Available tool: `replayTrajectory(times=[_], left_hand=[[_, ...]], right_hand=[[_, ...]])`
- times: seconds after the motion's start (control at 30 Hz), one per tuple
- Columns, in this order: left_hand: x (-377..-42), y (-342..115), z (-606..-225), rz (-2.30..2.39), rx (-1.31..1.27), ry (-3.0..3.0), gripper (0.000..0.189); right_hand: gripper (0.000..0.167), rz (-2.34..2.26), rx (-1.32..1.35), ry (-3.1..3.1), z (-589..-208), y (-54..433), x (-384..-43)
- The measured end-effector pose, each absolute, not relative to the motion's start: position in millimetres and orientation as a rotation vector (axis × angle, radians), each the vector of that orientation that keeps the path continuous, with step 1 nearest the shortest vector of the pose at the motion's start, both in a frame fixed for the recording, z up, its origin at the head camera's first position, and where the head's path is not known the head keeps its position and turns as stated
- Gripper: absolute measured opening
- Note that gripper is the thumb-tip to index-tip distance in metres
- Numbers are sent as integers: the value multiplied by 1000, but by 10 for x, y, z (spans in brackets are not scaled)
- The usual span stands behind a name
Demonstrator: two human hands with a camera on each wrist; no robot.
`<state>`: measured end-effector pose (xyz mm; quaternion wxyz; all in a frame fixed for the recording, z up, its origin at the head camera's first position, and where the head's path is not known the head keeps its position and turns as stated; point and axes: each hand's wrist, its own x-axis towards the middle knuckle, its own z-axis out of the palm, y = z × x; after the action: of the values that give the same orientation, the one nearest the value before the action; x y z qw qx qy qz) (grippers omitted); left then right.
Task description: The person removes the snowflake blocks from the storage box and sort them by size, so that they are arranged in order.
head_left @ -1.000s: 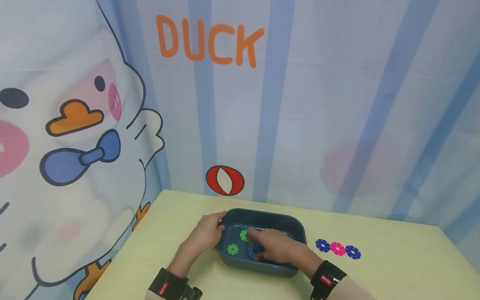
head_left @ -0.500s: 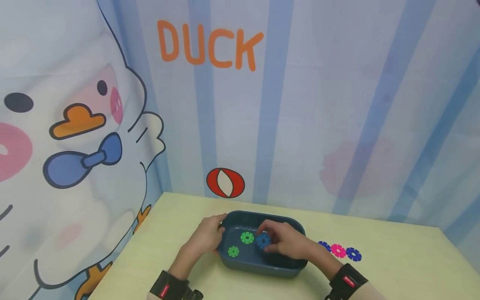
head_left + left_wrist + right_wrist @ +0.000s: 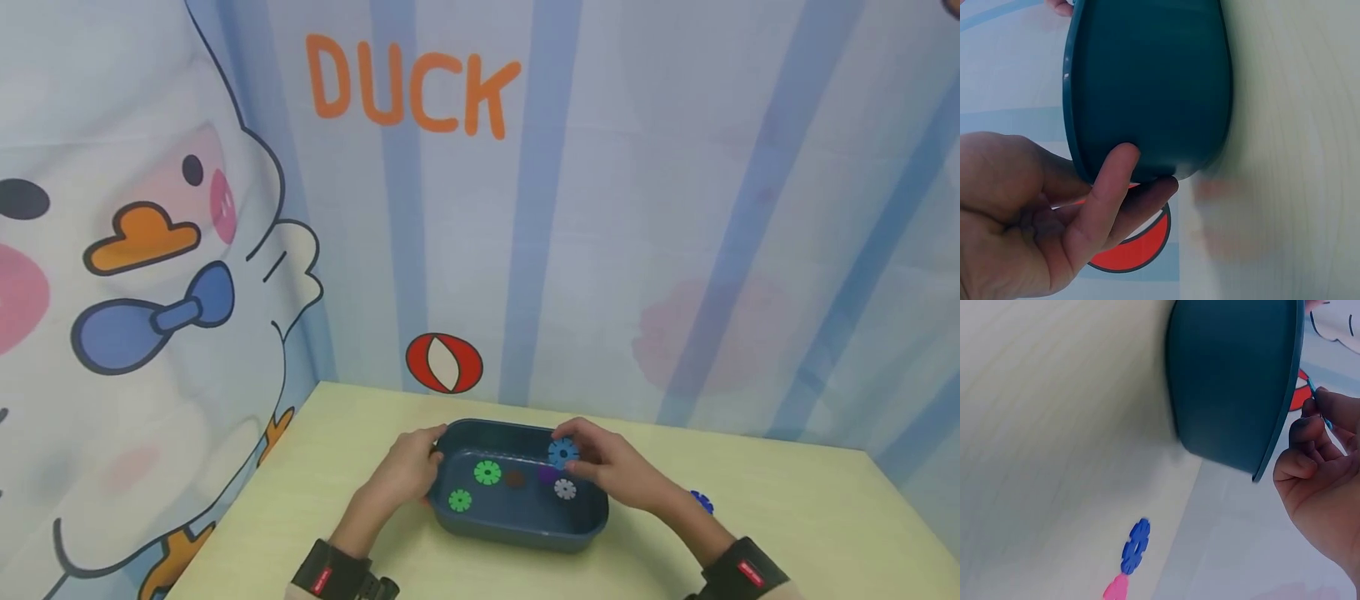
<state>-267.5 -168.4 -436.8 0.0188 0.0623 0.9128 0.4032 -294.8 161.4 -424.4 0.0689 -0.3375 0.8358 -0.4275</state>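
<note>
The right grip pinches a light-blue disc above the right end of the tray; the left grip holds its left end. A dark-blue disc touching a pink disc lies on the desk right of the tray, nearer the right grip.

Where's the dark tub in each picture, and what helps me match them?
Head: tub, bottom centre.
Left wrist: tub, top centre, cut off above.
Right wrist: tub, upper right of centre, also cut off.
Shared landmark: printed red-and-white ball, partly hidden in both wrist views.
</note>
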Motion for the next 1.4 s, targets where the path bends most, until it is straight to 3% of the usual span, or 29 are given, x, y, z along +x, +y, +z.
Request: replayTrajectory(times=[1.4], left_hand=[[-2662, -1704, -4358, 1280, 213, 2814, 50]], right_hand=[[36, -1395, -773, 2655, -4471, 2839, -2767]])
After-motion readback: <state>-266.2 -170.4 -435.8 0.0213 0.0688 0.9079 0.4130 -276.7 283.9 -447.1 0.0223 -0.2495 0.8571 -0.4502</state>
